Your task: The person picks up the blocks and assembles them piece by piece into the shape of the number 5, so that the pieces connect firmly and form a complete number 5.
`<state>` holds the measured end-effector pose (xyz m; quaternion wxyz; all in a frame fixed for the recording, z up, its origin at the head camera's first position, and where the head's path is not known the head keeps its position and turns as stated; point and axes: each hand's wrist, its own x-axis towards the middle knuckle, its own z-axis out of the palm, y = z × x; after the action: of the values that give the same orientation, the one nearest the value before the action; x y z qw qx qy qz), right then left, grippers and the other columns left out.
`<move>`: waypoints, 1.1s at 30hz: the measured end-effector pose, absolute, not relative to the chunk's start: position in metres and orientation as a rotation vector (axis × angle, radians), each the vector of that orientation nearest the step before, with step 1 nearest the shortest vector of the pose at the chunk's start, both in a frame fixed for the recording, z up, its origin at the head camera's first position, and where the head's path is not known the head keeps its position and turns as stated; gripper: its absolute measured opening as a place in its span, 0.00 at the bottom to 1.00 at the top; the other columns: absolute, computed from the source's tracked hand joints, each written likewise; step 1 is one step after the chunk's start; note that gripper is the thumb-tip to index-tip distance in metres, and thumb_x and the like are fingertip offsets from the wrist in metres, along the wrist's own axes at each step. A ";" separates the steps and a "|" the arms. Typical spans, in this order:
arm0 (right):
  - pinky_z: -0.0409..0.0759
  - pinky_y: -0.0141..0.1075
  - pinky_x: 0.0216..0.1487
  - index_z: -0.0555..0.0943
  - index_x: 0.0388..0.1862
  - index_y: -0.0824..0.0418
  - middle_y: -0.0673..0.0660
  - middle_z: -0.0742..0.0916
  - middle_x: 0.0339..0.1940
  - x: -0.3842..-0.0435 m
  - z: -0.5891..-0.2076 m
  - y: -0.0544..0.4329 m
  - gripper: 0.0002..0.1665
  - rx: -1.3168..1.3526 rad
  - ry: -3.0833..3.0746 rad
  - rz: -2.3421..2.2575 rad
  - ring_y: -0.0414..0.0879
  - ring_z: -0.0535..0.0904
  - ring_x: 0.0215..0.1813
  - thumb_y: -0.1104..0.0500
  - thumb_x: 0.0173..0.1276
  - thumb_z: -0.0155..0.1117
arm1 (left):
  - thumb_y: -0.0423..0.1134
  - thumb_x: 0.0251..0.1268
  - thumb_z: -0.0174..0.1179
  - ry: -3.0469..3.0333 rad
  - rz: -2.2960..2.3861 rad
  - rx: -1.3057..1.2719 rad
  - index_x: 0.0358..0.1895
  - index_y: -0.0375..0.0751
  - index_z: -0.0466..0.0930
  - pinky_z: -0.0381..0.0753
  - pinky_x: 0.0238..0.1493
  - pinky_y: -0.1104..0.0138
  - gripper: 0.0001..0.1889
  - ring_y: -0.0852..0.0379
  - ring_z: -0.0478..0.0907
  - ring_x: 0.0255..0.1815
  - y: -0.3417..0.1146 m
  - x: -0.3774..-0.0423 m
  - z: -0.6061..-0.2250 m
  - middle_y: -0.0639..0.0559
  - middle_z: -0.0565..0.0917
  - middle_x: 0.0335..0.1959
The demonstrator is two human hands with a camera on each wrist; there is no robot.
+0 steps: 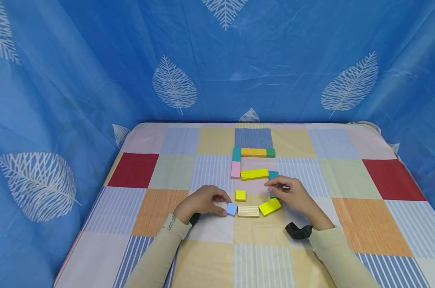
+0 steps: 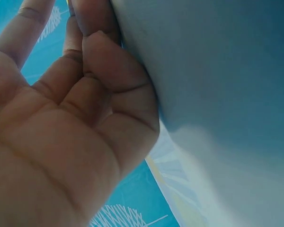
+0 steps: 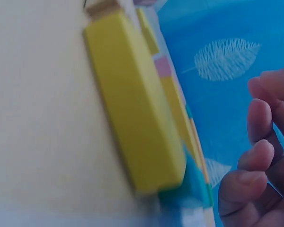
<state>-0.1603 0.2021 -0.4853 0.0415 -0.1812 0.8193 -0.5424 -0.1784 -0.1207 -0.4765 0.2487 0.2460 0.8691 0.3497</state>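
Note:
My left hand point(image 1: 204, 200) has its thumb and forefinger at the edges of a small light-blue block point(image 1: 232, 209), which sits slightly turned against the left end of a ribbed wooden block point(image 1: 248, 211). In the left wrist view, the bent fingers point(image 2: 128, 99) hide whatever lies at their tips. Over a teal block point(image 1: 273, 175), partly covering it, hovers my right hand point(image 1: 291, 194), with fingers loosely bent and nothing between them. Just below that hand lies a slanted yellow block point(image 1: 270, 207), large in the right wrist view. A yellow square block point(image 1: 240, 195) lies above the wooden one.
Farther back, a teal block point(image 1: 237, 154), a pink block point(image 1: 235, 170), an orange block point(image 1: 253, 152), a green block point(image 1: 270, 153) and a long yellow piece point(image 1: 254, 174) continue the bent line. A patchwork cloth point(image 1: 210, 260) covers the table; a blue leaf-print curtain point(image 1: 275, 60) hangs behind.

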 end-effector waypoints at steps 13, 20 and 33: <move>0.78 0.31 0.35 0.87 0.51 0.74 0.57 0.90 0.41 -0.161 -0.500 0.236 0.09 -0.556 2.416 -1.638 0.40 0.79 0.34 0.71 0.78 0.63 | 0.33 0.60 0.82 2.371 0.952 0.684 0.49 0.42 0.92 0.76 0.50 0.68 0.14 0.61 0.73 0.42 -0.121 -0.179 -0.477 0.59 0.85 0.40; 0.73 0.28 0.33 0.87 0.52 0.75 0.49 0.83 0.35 -0.162 -0.504 0.246 0.11 -0.575 2.289 -1.621 0.39 0.73 0.33 0.72 0.72 0.70 | 0.34 0.60 0.82 2.370 0.953 0.680 0.49 0.41 0.93 0.77 0.51 0.68 0.15 0.61 0.74 0.42 -0.121 -0.179 -0.479 0.58 0.86 0.41; 0.68 0.31 0.30 0.87 0.51 0.75 0.49 0.81 0.33 -0.165 -0.515 0.251 0.13 -0.790 2.239 -1.618 0.41 0.68 0.30 0.76 0.68 0.72 | 0.37 0.61 0.81 2.310 0.992 0.713 0.56 0.39 0.87 0.79 0.54 0.68 0.21 0.61 0.75 0.44 -0.130 -0.183 -0.479 0.57 0.83 0.42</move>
<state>-0.1652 0.2510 -0.5150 0.1338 -0.2723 0.7723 -0.5581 -0.1826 -0.1296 -0.4793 0.2613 0.2635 0.8532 0.3664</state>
